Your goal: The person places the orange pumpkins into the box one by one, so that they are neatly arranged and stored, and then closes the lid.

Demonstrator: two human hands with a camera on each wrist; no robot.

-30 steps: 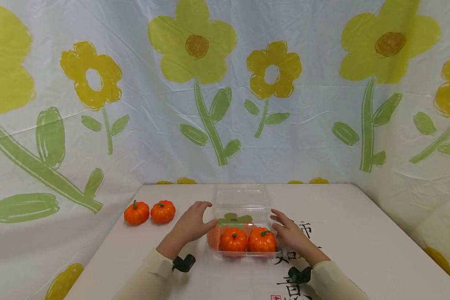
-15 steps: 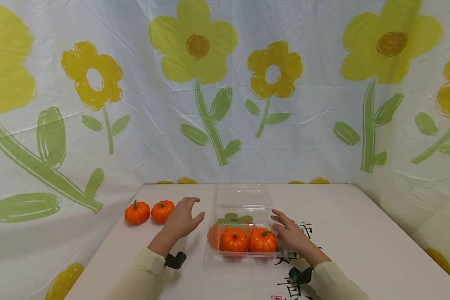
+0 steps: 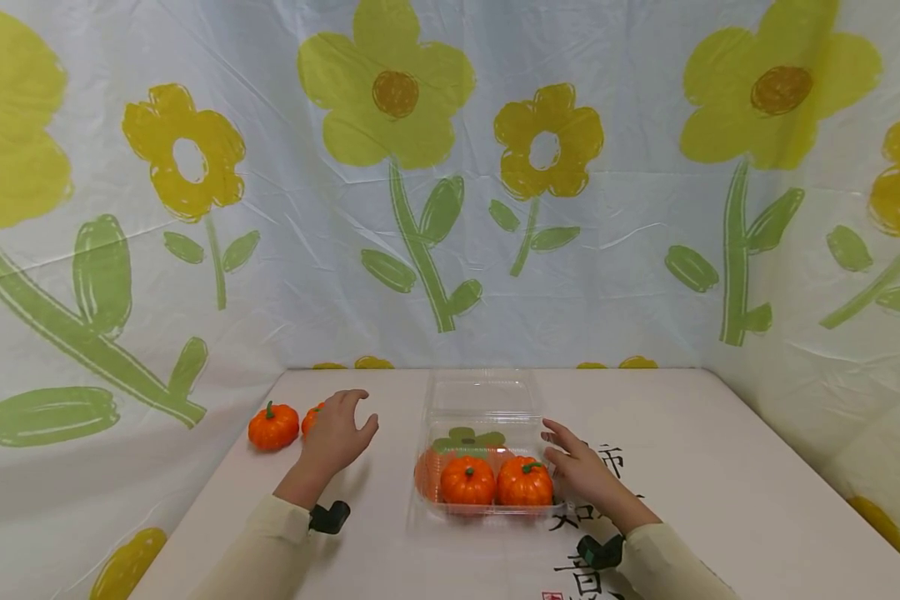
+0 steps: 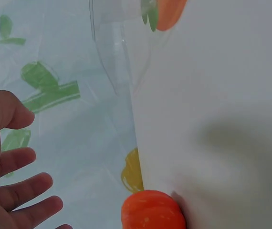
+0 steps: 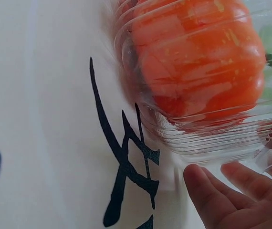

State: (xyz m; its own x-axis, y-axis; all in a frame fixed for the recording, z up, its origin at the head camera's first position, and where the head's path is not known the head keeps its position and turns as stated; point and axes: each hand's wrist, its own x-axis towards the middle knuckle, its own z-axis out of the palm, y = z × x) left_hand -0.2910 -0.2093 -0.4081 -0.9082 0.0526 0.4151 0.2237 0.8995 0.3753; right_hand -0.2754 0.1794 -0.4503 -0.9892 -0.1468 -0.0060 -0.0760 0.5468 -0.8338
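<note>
A clear plastic clamshell box [image 3: 482, 507] stands on the table with its lid [image 3: 482, 392] raised at the back. Two orange toy pumpkins, one on the left [image 3: 468, 482] and one with a bent green stem [image 3: 526, 482], sit in its front part. My left hand [image 3: 334, 437] is over the table left of the box, fingers spread and holding nothing. It partly hides one loose pumpkin [image 3: 311, 418]; another pumpkin [image 3: 273, 427] lies farther left. My right hand [image 3: 587, 477] is at the box's right side, its relaxed fingertips [image 5: 193, 172] right at the ribbed plastic wall.
Black brush characters [image 3: 587, 575] mark the pale tabletop [image 3: 690, 467] at the right. A white curtain with yellow flowers [image 3: 393, 92] hangs behind the table and along both sides.
My left hand has moved left, away from the box's left side, to beside the loose pumpkins, covering part of one. My right hand and the box have stayed in place.
</note>
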